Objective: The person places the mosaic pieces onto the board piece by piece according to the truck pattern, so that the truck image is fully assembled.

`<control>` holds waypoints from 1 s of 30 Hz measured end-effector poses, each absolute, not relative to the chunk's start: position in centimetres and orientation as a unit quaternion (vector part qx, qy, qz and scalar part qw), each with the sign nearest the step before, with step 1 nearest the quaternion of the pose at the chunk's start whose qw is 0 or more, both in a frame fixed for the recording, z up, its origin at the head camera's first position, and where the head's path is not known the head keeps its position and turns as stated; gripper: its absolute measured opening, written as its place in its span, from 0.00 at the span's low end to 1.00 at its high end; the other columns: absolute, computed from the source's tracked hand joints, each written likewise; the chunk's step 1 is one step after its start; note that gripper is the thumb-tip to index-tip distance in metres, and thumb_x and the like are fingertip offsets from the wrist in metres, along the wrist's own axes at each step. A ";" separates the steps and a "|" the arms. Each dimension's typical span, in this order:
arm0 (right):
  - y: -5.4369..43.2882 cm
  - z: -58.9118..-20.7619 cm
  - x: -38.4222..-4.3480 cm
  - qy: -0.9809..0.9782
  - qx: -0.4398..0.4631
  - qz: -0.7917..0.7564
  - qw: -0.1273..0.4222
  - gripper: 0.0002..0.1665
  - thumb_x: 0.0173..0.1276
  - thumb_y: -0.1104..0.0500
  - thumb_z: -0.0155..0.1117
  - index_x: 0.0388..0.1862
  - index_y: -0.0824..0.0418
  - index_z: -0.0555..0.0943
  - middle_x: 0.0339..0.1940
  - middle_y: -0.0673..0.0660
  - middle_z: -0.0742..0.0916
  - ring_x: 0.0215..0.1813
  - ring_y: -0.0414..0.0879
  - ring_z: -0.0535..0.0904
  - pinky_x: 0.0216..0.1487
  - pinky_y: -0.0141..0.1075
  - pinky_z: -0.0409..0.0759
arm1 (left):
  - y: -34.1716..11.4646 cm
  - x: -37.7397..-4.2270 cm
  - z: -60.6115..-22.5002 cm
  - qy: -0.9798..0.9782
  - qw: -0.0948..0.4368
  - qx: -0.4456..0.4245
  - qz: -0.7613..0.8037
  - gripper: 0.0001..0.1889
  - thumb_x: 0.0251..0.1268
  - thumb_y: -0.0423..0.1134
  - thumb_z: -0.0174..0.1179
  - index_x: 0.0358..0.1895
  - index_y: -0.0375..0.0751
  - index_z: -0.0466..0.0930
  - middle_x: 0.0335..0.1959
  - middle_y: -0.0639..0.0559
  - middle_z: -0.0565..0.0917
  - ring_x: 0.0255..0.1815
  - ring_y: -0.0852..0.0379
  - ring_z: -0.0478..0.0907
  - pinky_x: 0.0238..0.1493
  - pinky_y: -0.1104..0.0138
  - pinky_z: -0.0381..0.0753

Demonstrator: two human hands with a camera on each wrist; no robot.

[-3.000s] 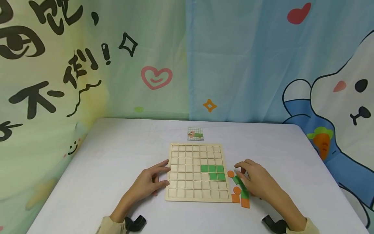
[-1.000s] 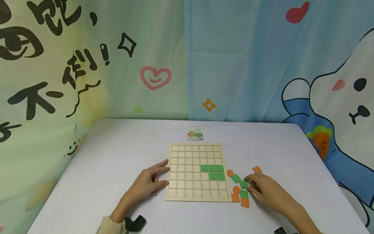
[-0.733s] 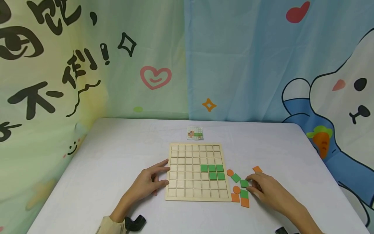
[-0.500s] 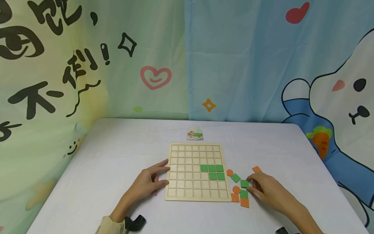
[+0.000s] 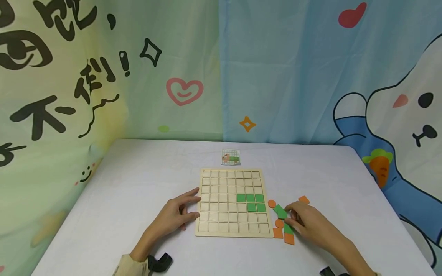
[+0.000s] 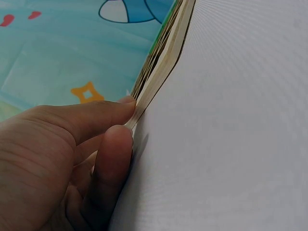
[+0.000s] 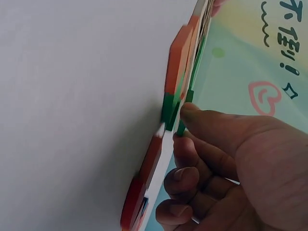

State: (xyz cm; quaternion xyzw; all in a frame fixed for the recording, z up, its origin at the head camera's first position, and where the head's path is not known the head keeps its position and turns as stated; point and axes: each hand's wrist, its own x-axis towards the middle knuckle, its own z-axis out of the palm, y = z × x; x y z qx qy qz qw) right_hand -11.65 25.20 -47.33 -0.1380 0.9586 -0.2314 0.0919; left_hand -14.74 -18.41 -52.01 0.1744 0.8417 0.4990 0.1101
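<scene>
A square wooden grid board [image 5: 221, 218] lies mid-table, with several green square tiles [image 5: 250, 207] set in cells on its right side. My left hand [image 5: 174, 212] rests its fairly straight fingers against the board's left edge; in the left wrist view the fingertips touch the wooden side [image 6: 163, 67]. To the right of the board, my right hand [image 5: 310, 222] pinches a green square tile [image 5: 281, 214] between thumb and index finger. The right wrist view shows this green tile [image 7: 181, 127] at the fingertips. Fingers partly cover another green tile [image 5: 288, 229] in the head view.
Beside the board's right edge lie orange discs [image 5: 271, 204] and orange pieces [image 5: 289, 239]. Another orange piece [image 5: 304, 199] sits beyond the right hand. A small card [image 5: 230, 157] with a coloured grid picture lies behind the board. A printed curtain [image 5: 293, 76] hangs behind the table.
My right hand moved from over the loose pieces to their right side, then slightly left with a green tile, which now meets the neighbouring green tile. The left hand and board stay put.
</scene>
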 end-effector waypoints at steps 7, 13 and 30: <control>24.3 -47.3 -11.7 0.953 -0.157 -0.250 0.071 0.17 0.72 0.55 0.74 0.54 0.62 0.84 0.30 0.43 0.78 0.31 0.30 0.68 0.33 0.28 0.71 | -18.4 -14.8 -52.0 0.842 0.111 0.172 0.499 0.28 0.67 0.42 0.74 0.70 0.44 0.82 0.83 0.49 0.68 0.12 0.57 0.77 0.31 0.70 0.79; 23.3 -47.2 -11.9 0.952 -0.158 -0.254 0.070 0.14 0.72 0.56 0.74 0.51 0.60 0.85 0.32 0.44 0.78 0.34 0.32 0.69 0.34 0.27 0.71 | -18.4 -14.8 -52.0 0.843 0.109 0.173 0.498 0.28 0.67 0.42 0.74 0.69 0.45 0.82 0.83 0.49 0.69 0.12 0.57 0.77 0.32 0.70 0.80; 19.9 -47.1 -12.6 0.949 -0.202 -0.236 0.053 0.16 0.72 0.53 0.74 0.53 0.59 0.85 0.33 0.42 0.76 0.34 0.31 0.69 0.35 0.27 0.71 | -18.4 -14.7 -52.0 0.839 0.112 0.172 0.504 0.27 0.67 0.41 0.74 0.69 0.44 0.82 0.83 0.49 0.68 0.12 0.56 0.77 0.34 0.70 0.80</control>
